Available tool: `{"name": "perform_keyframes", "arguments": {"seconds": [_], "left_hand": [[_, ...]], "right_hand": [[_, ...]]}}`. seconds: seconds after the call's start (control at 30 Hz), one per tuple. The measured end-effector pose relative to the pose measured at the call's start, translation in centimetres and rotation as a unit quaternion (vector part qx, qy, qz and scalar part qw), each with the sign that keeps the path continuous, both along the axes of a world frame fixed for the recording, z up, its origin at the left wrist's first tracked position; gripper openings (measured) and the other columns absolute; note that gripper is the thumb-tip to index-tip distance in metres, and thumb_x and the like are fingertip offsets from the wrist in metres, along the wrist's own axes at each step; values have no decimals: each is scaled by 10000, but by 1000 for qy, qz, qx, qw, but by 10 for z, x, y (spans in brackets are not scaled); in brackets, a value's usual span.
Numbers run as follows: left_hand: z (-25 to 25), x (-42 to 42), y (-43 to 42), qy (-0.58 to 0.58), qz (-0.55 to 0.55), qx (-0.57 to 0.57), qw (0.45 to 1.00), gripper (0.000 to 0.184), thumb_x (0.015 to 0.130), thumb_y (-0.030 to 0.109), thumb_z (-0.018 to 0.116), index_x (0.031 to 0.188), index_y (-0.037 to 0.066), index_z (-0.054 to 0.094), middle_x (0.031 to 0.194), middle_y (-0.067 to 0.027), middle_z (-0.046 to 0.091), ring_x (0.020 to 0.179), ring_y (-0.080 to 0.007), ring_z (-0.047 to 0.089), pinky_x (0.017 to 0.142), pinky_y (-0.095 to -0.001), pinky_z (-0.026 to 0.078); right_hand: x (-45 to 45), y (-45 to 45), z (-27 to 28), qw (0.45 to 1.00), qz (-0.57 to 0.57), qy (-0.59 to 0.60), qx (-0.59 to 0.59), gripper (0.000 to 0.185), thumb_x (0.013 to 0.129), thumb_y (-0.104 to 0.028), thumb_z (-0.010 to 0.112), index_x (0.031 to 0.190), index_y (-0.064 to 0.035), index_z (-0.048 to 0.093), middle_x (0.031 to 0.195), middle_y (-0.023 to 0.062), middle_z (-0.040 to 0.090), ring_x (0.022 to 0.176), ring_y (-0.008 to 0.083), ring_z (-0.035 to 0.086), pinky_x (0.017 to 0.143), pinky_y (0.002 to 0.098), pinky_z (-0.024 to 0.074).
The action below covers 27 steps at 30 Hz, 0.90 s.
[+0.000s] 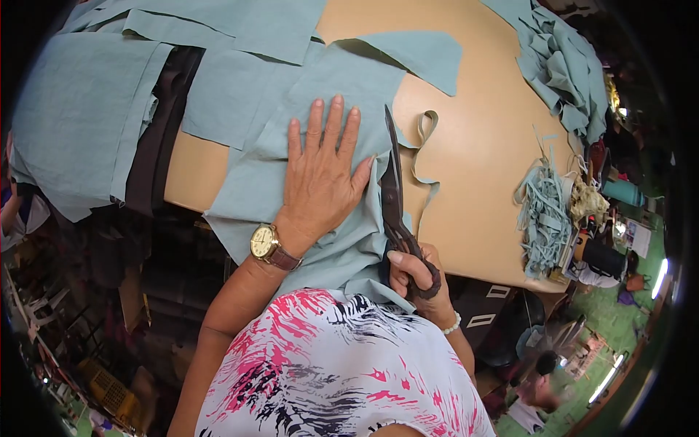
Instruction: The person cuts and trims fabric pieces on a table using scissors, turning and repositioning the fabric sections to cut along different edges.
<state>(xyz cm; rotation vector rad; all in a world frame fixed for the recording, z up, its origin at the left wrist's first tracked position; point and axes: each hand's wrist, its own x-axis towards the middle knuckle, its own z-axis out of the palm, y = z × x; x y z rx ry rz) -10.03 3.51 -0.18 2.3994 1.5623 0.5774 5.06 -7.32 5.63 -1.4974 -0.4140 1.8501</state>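
My left hand [322,175] lies flat with fingers spread on a piece of light blue-green fabric [357,80], pressing it to the tan table. My right hand [422,284] is wrapped round the handles of a pair of large dark scissors [393,189]. The blades point away from me along the right edge of the fabric, just beside my left thumb. They look closed or nearly so. A thin curled strip of fabric [424,160] lies right of the blades. The fabric's near end hangs over the table edge against my body.
More blue-green fabric pieces [80,109] are layered at the left, next to a dark cloth band [164,131]. A crumpled fabric pile [561,69] lies at the far right. A tangle of thin offcuts [545,218] sits on the right edge of the table [480,182].
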Motion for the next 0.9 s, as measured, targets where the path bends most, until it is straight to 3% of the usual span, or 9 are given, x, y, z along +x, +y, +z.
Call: {"name": "perform_keyframes", "arguments": {"seconds": [0.37,0.9], "left_hand": [[0,-3,-4,-8,-5,-5,1000,619,830,375,488,1312,22,324,1384,-183,252,1289,-345,201,1012,-523,150],[1,-2,-8,-27,12,-1,1000,563,859,335,462,1287,-11,345,1349,-211,303,1269,-351,241,1005,-521,161]], "right_hand": [[-4,14,5,999,-30,18,22,284,799,-186,563,591,-34,444,492,21,402,385,98,410,389,220,329],[-20,11,-2,997,-55,58,10,220,793,-115,576,640,-44,435,512,10,398,404,97,414,398,217,321]]}}
